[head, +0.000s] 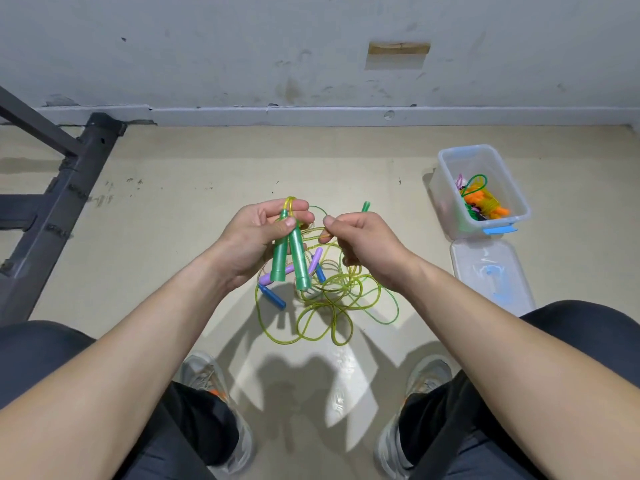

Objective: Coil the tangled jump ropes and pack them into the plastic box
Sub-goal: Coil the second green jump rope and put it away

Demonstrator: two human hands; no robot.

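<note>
Coiling step: L grip (256, 244) holds both green handles (296, 258), R grip (367, 247) pinches the yellow-green rope (332, 287) beside it, rest tangled on floor (173, 237) under both, so next prob. pull loops in slow; box (446, 188) sits far right of R grip.

The right hand (367, 244) hides all but the tip of a green handle (366, 206). The ropes (485, 202) in the plastic box (445, 199) are too tangled to count. A knee (571, 323) covers the lid's (485, 268) near corner.
</note>
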